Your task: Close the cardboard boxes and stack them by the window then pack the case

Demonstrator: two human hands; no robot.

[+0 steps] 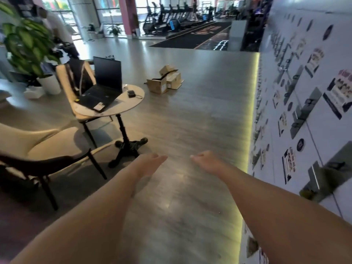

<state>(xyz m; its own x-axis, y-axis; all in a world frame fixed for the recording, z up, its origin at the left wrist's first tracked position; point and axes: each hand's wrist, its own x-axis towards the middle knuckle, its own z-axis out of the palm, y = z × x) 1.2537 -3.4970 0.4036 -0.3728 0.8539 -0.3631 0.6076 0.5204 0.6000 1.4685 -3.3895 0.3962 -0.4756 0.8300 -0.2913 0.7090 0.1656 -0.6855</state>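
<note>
Several brown cardboard boxes (165, 79) lie in a loose pile on the grey floor, far ahead in the middle of the room, some with flaps standing open. Both my arms stretch forward over the floor, well short of the pile. My left hand (150, 163) is flat with fingers extended and holds nothing. My right hand (205, 161) has its fingers loosely curled and is empty. No case is in view. Windows run along the far back left.
A round pedestal table (122, 109) with an open black laptop (103, 86) stands to the left, with cream chairs (40, 147) around it. A potted plant (28, 46) and a person stand far left. A white wall of lockers (304, 111) runs along the right.
</note>
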